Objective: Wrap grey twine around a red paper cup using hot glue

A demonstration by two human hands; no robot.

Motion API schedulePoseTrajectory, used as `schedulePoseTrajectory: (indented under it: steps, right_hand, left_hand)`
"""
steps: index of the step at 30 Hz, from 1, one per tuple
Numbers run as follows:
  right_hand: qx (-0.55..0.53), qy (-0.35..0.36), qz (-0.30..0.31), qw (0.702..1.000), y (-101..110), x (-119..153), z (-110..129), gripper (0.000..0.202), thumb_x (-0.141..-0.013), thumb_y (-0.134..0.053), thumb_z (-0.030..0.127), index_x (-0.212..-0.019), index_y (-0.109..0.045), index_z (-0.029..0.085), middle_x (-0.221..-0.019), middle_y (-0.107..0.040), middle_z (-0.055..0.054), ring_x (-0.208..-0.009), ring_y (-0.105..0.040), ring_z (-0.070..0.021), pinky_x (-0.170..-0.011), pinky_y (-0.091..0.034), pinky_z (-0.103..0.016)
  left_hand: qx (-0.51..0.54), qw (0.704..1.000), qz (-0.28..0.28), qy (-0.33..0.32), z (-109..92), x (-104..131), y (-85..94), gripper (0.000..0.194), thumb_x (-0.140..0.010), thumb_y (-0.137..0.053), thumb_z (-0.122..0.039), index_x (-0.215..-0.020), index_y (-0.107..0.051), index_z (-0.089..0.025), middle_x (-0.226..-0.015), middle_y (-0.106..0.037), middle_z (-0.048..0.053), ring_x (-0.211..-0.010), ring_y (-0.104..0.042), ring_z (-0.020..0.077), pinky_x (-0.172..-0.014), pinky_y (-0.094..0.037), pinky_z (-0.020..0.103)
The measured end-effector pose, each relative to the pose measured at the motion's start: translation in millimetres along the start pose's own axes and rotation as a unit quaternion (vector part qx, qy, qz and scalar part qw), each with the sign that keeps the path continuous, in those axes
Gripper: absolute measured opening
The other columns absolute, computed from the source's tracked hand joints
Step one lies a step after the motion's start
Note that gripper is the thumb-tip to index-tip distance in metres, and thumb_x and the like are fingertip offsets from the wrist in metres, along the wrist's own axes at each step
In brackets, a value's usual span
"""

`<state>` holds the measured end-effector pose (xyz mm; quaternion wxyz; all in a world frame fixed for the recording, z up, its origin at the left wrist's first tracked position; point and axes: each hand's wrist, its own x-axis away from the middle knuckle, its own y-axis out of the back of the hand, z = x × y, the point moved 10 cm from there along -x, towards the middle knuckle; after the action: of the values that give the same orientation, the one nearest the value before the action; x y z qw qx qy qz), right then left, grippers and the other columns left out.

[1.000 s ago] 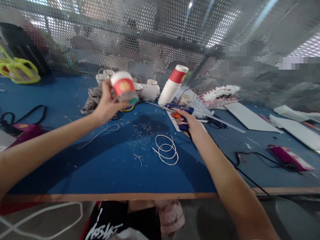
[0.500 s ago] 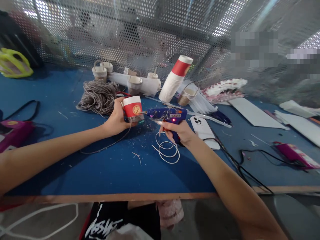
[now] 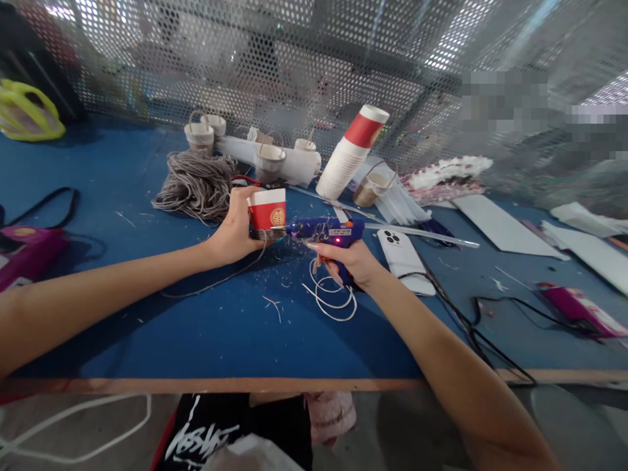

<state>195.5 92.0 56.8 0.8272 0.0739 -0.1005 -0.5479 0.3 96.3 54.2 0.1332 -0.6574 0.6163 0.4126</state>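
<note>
Above the blue surface (image 3: 196, 340), near a grey cord bundle (image 3: 193, 186), the left hand (image 3: 233, 232) wraps its fingers around a red-and-white paper cup (image 3: 269, 210), while the right hand (image 3: 357, 261) curls its fingers about a blue glue gun (image 3: 318, 228), tip at the cup's lower part.

A gold double-happiness sign (image 3: 277, 217) marks the paper cup (image 3: 265, 210); lettering (image 3: 202, 438) on the glue gun (image 3: 318, 229) and black garment (image 3: 287, 428) is unreadable.
</note>
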Motion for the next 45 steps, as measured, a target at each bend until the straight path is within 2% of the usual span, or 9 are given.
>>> schedulePoseTrajectory:
  steps: [4, 14, 29, 31, 36, 41, 45]
  right_hand:
    - [0.019, -0.011, 0.006, 1.000, -2.0, 0.0, -2.3, 0.021, -0.067, -0.076, 0.037, -0.071, -0.065, 0.020, -0.046, -0.057, 0.003, -0.035, -0.046, -0.0093, -0.031, -0.037, -0.024]
    - [0.032, -0.010, -0.005, 0.999, -1.1, -0.6, -1.5, 0.023, -0.064, -0.077, 0.037, -0.063, -0.062, 0.020, -0.046, -0.057, 0.003, -0.032, -0.041, -0.0075, -0.028, -0.035, -0.025]
    - [0.036, -0.017, -0.004, 0.999, -0.7, -0.9, -2.0, 0.025, -0.061, -0.077, 0.037, -0.058, -0.060, 0.019, -0.043, -0.055, 0.003, -0.030, -0.043, -0.0071, -0.028, -0.037, -0.025]
    - [0.040, -0.019, -0.004, 0.999, -0.4, -0.9, -2.8, 0.025, -0.062, -0.077, 0.037, -0.057, -0.060, 0.019, -0.043, -0.055, 0.003, -0.030, -0.042, -0.0073, -0.028, -0.036, -0.025]
    - [0.044, -0.012, -0.006, 0.999, 0.6, -0.9, -2.0, 0.023, -0.064, -0.076, 0.037, -0.061, -0.060, 0.020, -0.042, -0.054, 0.003, -0.031, -0.044, -0.0083, -0.032, -0.041, -0.027]
    - [0.047, -0.005, 0.000, 0.999, 0.2, -0.3, 1.1, 0.025, -0.064, -0.076, 0.039, -0.062, -0.059, 0.021, -0.040, -0.051, 0.004, -0.032, -0.045, -0.0093, -0.032, -0.040, -0.026]
    - [0.053, -0.004, 0.001, 0.999, 2.2, -0.3, 0.3, 0.026, -0.066, -0.076, 0.040, -0.064, -0.058, 0.021, -0.039, -0.049, 0.005, -0.033, -0.045, -0.0101, -0.036, -0.044, -0.029]
  left_hand:
    - [-0.025, 0.999, 0.005, -0.021, -6.2, -0.4, 1.2, 0.086, -0.063, -0.084, -0.019, -0.135, -0.037, -0.021, -0.125, -0.042, 0.012, -0.118, -0.053, 0.0319, -0.106, -0.050, 0.059]
    - [-0.042, 0.998, 0.014, -0.033, -16.1, -2.3, 0.8, 0.090, -0.063, -0.085, -0.017, -0.139, -0.037, -0.024, -0.130, -0.039, 0.010, -0.123, -0.050, 0.0305, -0.109, -0.051, 0.055]
    - [-0.052, 0.998, 0.028, -0.034, -23.9, -3.1, 1.6, 0.087, -0.067, -0.084, -0.021, -0.140, -0.037, -0.025, -0.132, -0.039, 0.010, -0.126, -0.050, 0.0312, -0.106, -0.053, 0.053]
    - [-0.047, 0.998, 0.024, -0.036, -23.4, -3.2, 1.7, 0.088, -0.067, -0.084, -0.021, -0.140, -0.037, -0.026, -0.131, -0.040, 0.010, -0.126, -0.050, 0.0305, -0.103, -0.056, 0.050]
    - [-0.025, 0.999, 0.022, -0.020, -17.1, -2.9, 1.5, 0.090, -0.063, -0.085, -0.019, -0.139, -0.038, -0.027, -0.132, -0.039, 0.010, -0.119, -0.053, 0.0276, -0.085, -0.063, 0.037]
    - [-0.018, 1.000, 0.020, -0.013, -14.0, -3.2, 1.9, 0.091, -0.061, -0.086, -0.020, -0.138, -0.039, -0.025, -0.130, -0.039, 0.011, -0.122, -0.053, 0.0305, -0.085, -0.063, 0.039]
    - [-0.002, 1.000, 0.014, 0.002, -10.9, -3.2, 1.6, 0.092, -0.059, -0.088, -0.020, -0.137, -0.039, -0.026, -0.130, -0.039, 0.010, -0.121, -0.054, 0.0300, -0.081, -0.064, 0.036]
